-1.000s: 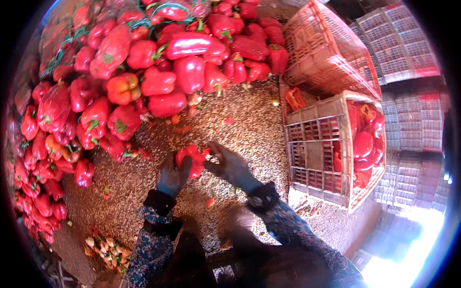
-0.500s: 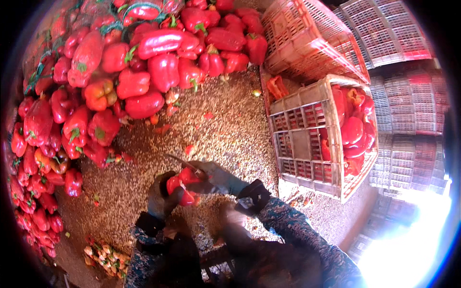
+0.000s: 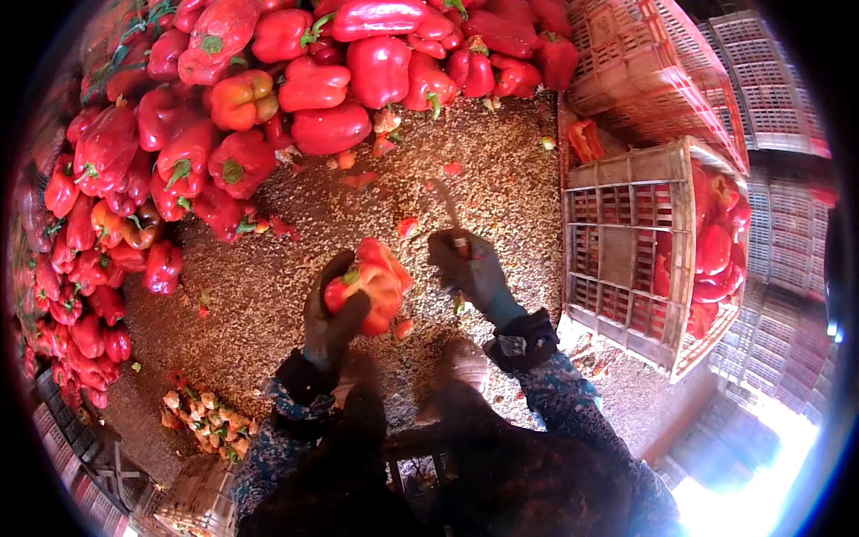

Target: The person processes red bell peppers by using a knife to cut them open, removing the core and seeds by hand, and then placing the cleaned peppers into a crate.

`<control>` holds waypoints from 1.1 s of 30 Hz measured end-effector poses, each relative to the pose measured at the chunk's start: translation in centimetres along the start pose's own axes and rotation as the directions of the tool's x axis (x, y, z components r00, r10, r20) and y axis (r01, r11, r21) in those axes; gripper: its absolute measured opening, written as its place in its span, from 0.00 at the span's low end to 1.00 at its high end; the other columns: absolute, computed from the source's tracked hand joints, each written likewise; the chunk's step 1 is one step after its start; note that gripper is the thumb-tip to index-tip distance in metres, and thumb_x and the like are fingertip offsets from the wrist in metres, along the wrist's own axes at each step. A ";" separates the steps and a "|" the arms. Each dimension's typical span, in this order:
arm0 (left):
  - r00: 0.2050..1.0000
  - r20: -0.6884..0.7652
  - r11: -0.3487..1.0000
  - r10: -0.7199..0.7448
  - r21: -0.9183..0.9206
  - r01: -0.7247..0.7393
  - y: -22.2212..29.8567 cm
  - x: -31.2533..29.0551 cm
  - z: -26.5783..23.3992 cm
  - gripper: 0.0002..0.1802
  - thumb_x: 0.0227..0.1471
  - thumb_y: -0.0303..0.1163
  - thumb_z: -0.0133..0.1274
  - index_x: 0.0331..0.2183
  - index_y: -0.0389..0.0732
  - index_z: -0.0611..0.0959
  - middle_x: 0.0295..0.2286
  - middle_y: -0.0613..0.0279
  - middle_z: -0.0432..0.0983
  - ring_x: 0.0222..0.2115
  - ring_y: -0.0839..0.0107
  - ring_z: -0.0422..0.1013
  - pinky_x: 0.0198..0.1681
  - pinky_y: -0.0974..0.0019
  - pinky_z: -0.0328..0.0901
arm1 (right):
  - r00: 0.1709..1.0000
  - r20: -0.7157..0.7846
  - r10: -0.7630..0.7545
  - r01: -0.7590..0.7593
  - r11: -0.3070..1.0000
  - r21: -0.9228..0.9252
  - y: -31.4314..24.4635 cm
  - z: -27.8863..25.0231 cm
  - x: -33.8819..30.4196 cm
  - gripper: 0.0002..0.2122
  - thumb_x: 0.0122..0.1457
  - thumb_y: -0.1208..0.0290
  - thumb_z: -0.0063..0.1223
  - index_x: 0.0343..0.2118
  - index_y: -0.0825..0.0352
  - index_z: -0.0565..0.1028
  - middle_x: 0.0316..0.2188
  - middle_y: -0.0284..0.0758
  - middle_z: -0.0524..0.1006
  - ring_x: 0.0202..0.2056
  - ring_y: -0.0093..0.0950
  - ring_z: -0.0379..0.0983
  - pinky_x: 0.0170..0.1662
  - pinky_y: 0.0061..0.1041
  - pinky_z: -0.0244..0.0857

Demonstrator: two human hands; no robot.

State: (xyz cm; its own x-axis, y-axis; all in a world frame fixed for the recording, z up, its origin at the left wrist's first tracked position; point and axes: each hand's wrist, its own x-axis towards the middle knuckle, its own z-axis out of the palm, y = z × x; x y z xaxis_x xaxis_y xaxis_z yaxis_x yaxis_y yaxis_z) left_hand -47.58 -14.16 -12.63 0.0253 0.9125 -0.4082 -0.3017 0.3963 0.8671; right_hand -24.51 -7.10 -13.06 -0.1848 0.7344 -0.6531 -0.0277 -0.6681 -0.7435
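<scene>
In my gloved left hand is a red bell pepper, its fingers wrapped round the left side. The pepper is cut open, and its paler orange inside faces up and right. My gloved right hand is closed on a knife, whose thin dark blade points up and away from me. A gap separates this hand from the pepper. Below both hands lies ground strewn with pale seeds, with small red scraps scattered on it.
A large heap of whole red peppers fills the far and left side. On the right, a tilted crate holds cut peppers, with another crate behind it. Pepper cores lie in a small pile at lower left. Stacked crates stand far right.
My right hand with the knife has drawn away to the right of the pepper. The pepper now shows its open inside. The whole view has shifted, bringing more of the lower left into sight.
</scene>
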 end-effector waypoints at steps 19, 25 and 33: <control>0.900 0.187 0.597 0.394 0.693 -0.405 -3.0 -1.2 2.2 0.31 0.49 0.25 0.58 0.55 0.33 0.67 0.43 0.48 0.71 0.43 0.54 0.71 0.44 0.56 0.68 | 0.978 0.175 0.115 -0.116 0.993 -0.003 1.9 5.3 -3.7 0.09 0.56 0.65 0.62 0.28 0.66 0.77 0.19 0.27 0.74 0.17 0.15 0.67 0.19 0.16 0.58; 0.885 0.211 0.595 0.415 0.673 -0.440 -2.9 -1.4 2.2 0.31 0.47 0.22 0.60 0.53 0.34 0.70 0.40 0.51 0.73 0.38 0.59 0.74 0.40 0.61 0.70 | 0.956 0.205 0.211 -0.209 0.977 -0.030 0.8 5.0 -4.6 0.07 0.56 0.69 0.63 0.34 0.66 0.78 0.21 0.28 0.76 0.19 0.16 0.69 0.21 0.18 0.61; 0.876 0.203 0.594 0.438 0.666 -0.452 -3.3 -2.5 2.0 0.35 0.51 0.25 0.61 0.58 0.34 0.65 0.43 0.51 0.74 0.39 0.61 0.75 0.39 0.60 0.73 | 0.955 0.258 0.146 -0.154 0.988 0.011 2.0 5.1 -4.6 0.06 0.55 0.71 0.63 0.34 0.66 0.79 0.21 0.28 0.77 0.20 0.14 0.69 0.21 0.16 0.60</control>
State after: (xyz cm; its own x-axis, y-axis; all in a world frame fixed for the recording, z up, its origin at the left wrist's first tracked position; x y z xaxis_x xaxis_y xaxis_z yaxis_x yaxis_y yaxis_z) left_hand -44.74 -17.58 -13.89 0.0834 0.9933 0.0804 0.4440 -0.1093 0.8893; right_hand -28.71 -12.43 -10.82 -0.4339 0.5731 -0.6952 -0.0100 -0.7746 -0.6323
